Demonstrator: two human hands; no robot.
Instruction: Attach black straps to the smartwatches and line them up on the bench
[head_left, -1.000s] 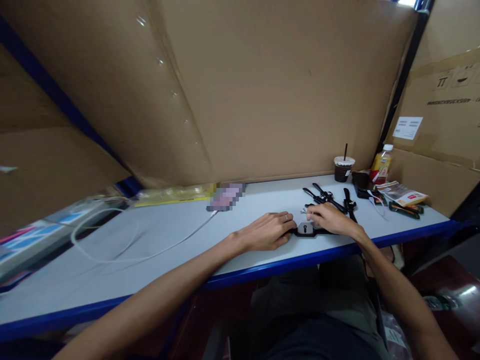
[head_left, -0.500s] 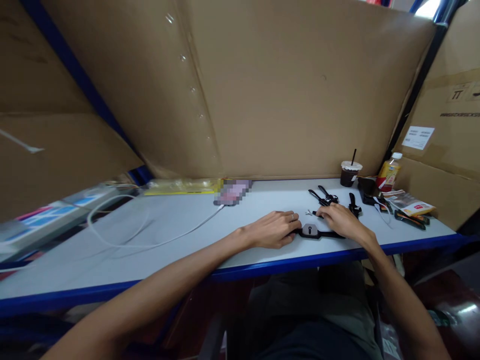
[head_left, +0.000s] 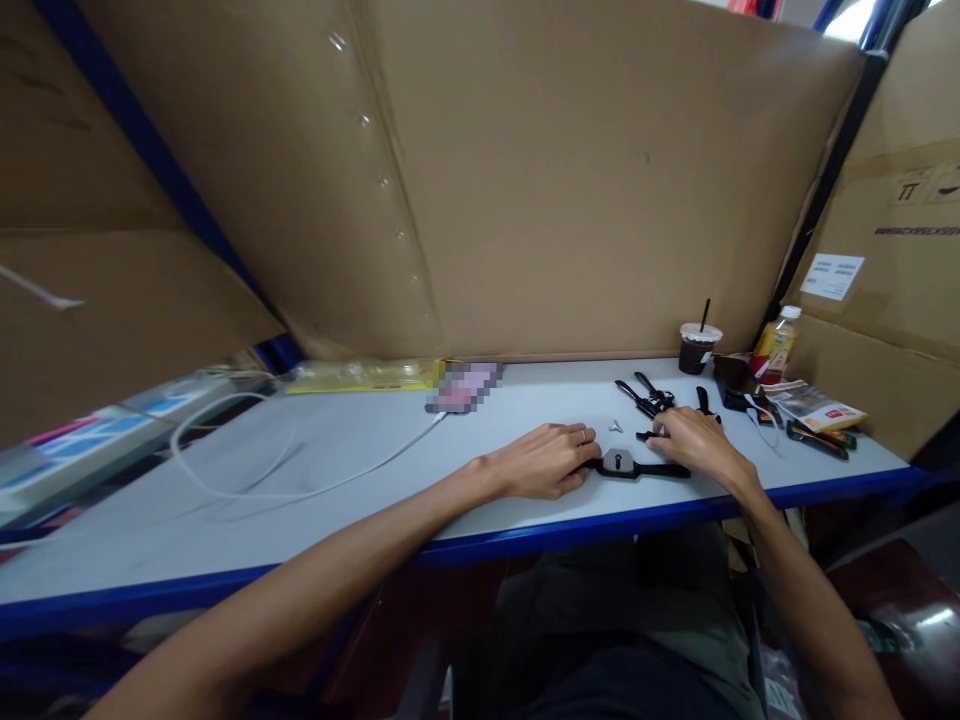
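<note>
Tool [head_left: 621, 463]: lay flat on the worktop [head_left: 360, 440], near its front edge, gray middle up, between both hands.
Left hand [head_left: 551, 460]: grip pinched the tool's left end; a steady, light hold there seemed right, no twisting.
Right hand [head_left: 690, 440]: grip was at a black piece [head_left: 644, 436], just behind the tool's right end; pinching or merely touching, couldn't tell.
Metal bit [head_left: 615, 427]: loose just behind the tool, apart from both hands; best kept in sight and un-nudged.
Other tools [head_left: 654, 399]: close behind the right hand; short, low moves seemed safest.
</note>
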